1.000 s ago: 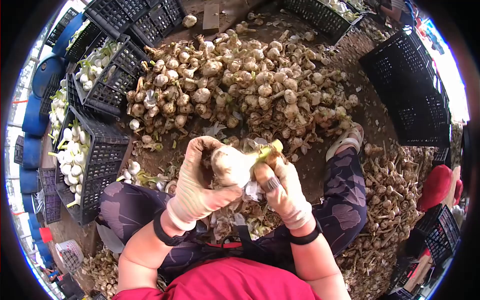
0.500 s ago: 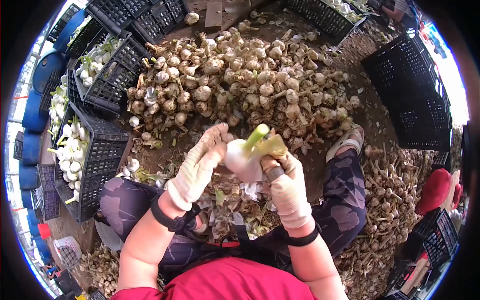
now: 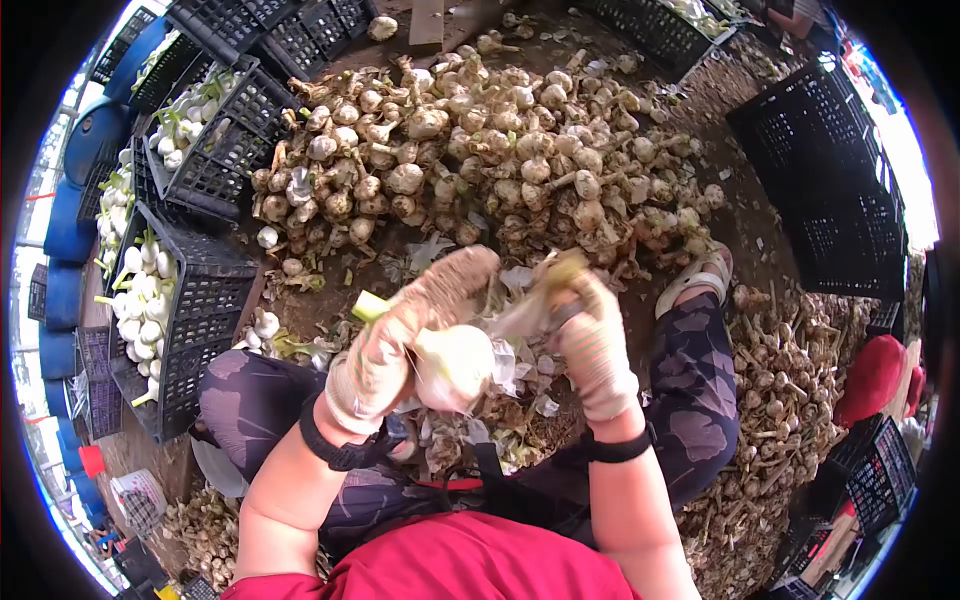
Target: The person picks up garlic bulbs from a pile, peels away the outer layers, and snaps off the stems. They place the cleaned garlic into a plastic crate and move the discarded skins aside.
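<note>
My gloved left hand is closed around a white garlic bulb over my lap. The cut green stem pokes out on the far side of that hand, pointing up and left. To the right, apart from the bulb, my gloved right hand is closed on a strip of loose garlic skin. This hand and the strip are smeared by motion. Something dark shows at its thumb, too blurred to name. Peeled skins lie on the ground between my legs.
A big heap of unpeeled garlic lies in front, another pile on my right. On the left, a black crate holds clean white bulbs. Tall black crates stand at the right. Part of another person shows at the far right.
The bulb has moved down and left in my left hand, its stem now pointing left. My right hand has pulled away to the right with a strip of skin.
</note>
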`<state>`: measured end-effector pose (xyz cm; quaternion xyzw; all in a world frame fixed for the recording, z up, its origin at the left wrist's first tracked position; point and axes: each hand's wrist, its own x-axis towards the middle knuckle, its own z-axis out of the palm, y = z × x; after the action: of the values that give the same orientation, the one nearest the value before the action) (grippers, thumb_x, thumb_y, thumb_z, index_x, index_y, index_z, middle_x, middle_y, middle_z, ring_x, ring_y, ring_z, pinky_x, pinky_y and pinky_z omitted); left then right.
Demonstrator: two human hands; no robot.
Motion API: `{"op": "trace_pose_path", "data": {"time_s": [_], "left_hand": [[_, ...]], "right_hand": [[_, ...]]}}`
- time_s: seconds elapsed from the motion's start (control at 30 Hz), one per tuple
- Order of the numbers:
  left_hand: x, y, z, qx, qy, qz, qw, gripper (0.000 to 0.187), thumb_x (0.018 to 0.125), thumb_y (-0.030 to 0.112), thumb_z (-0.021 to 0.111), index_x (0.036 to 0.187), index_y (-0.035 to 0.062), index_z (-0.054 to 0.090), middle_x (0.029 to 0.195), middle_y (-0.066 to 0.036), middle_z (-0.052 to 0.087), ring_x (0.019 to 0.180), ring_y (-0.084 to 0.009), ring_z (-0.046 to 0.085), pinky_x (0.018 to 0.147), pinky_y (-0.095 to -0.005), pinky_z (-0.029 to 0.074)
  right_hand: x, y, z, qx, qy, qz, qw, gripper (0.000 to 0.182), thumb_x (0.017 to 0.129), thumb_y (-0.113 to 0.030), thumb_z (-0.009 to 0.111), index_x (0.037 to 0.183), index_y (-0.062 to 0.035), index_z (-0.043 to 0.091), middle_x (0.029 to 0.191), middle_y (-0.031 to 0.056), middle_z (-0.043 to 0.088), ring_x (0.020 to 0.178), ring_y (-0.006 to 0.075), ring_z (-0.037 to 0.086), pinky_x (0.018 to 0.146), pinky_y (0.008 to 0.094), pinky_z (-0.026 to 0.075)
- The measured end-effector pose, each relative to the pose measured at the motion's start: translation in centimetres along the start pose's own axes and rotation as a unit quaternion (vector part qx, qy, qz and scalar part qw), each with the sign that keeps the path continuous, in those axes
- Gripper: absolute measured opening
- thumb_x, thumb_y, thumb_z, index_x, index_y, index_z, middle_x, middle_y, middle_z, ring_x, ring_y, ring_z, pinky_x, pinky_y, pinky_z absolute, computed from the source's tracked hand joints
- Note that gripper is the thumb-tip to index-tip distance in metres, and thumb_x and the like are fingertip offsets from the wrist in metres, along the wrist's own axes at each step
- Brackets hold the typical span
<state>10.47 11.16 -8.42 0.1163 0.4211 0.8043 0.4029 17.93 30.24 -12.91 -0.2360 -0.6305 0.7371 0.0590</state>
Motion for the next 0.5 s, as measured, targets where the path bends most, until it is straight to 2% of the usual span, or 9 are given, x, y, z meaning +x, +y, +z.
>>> {"op": "trace_pose_path", "data": {"time_s": [0.03,0.07,0.1,0.17,0.23,0.33,0.37,0.4,0.5], "left_hand": [[-0.1,0.5,-0.5,-0.010,0.023,-0.011,1.000,0.072,0.091,0.047,0.054,0.141,0.0002,0.034,0.132,-0.012,0.052,0.100,-0.0188,0.062,0.084,-0.0326,0.053],[0.0,1.0,-0.8,0.032,0.075,0.015,0.997,0.067,0.092,0.046,0.054,0.140,0.0010,0.038,0.129,-0.010,0.054,0.099,-0.0178,0.062,0.083,-0.0314,0.053],[0.1,1.1,-1.0,0.034,0.080,0.017,0.996,0.067,0.092,0.046,0.054,0.140,0.0010,0.038,0.129,-0.010,0.054,0.099,-0.0178,0.062,0.083,-0.0314,0.053],[0.2,0.9,-1.2,0.125,0.144,0.078,0.978,0.057,0.094,0.043,0.054,0.132,0.0011,0.049,0.116,-0.006,0.062,0.095,-0.0133,0.062,0.079,-0.0276,0.052],[-0.1,1.1,-0.5,0.151,0.107,0.045,0.982,0.058,0.092,0.042,0.058,0.132,0.0014,0.047,0.105,-0.003,0.061,0.086,-0.0099,0.058,0.077,-0.0244,0.049],[-0.2,-0.1,-0.4,0.332,0.065,0.094,0.936,0.068,0.088,0.045,0.063,0.134,-0.0007,0.045,0.115,-0.007,0.052,0.095,-0.0134,0.053,0.084,-0.0243,0.043],[-0.1,0.1,-0.1,0.394,0.044,0.087,0.914,0.082,0.083,0.061,0.059,0.135,0.0001,0.044,0.123,-0.008,0.054,0.106,-0.0148,0.051,0.093,-0.0296,0.041],[-0.1,0.0,0.2,0.416,0.040,0.088,0.904,0.084,0.082,0.063,0.059,0.135,-0.0001,0.044,0.123,-0.007,0.054,0.106,-0.0148,0.051,0.093,-0.0296,0.041],[-0.3,-0.7,0.5,0.390,0.036,0.051,0.919,0.087,0.081,0.065,0.059,0.136,-0.0003,0.044,0.123,-0.007,0.054,0.105,-0.0149,0.051,0.094,-0.0297,0.041]], "right_hand": [[-0.5,0.1,0.3,-0.180,-0.084,-0.071,0.978,0.025,0.083,0.001,0.052,0.106,-0.0052,0.058,0.081,0.0076,0.062,0.075,0.0217,0.065,0.068,0.0336,0.053],[-0.9,0.5,1.6,-0.304,-0.043,-0.210,0.928,0.036,0.077,0.006,0.054,0.111,-0.0076,0.059,0.087,0.0121,0.062,0.081,0.0304,0.064,0.073,0.0360,0.052],[-1.7,0.3,1.6,-0.361,-0.079,-0.198,0.908,0.037,0.078,0.005,0.054,0.112,-0.0073,0.058,0.092,0.0164,0.061,0.084,0.0357,0.061,0.074,0.0375,0.050],[-2.2,-0.6,1.9,-0.252,-0.114,-0.178,0.944,0.029,0.076,0.000,0.059,0.105,-0.0049,0.060,0.089,0.0164,0.062,0.081,0.0330,0.062,0.073,0.0375,0.050],[-2.8,-3.2,2.4,-0.224,-0.141,-0.134,0.955,0.024,0.076,-0.009,0.065,0.099,-0.0040,0.062,0.085,0.0162,0.062,0.079,0.0322,0.062,0.071,0.0374,0.050],[-2.9,-4.7,2.8,-0.230,-0.180,-0.080,0.953,0.031,0.072,-0.027,0.076,0.087,-0.0028,0.063,0.077,0.0153,0.062,0.072,0.0305,0.062,0.067,0.0367,0.049],[-2.9,-4.8,3.0,-0.265,-0.199,-0.069,0.941,0.040,0.069,-0.036,0.080,0.080,-0.0024,0.063,0.072,0.0146,0.062,0.068,0.0297,0.062,0.064,0.0361,0.049],[-2.9,-4.7,3.1,-0.279,-0.192,-0.077,0.938,0.050,0.063,-0.046,0.082,0.076,-0.0019,0.064,0.066,0.0142,0.061,0.062,0.0301,0.061,0.059,0.0360,0.048],[-2.5,-5.0,2.4,-0.307,-0.244,-0.010,0.920,0.048,0.065,-0.045,0.082,0.075,-0.0012,0.064,0.062,0.0143,0.060,0.056,0.0267,0.059,0.057,0.0347,0.047]]}}
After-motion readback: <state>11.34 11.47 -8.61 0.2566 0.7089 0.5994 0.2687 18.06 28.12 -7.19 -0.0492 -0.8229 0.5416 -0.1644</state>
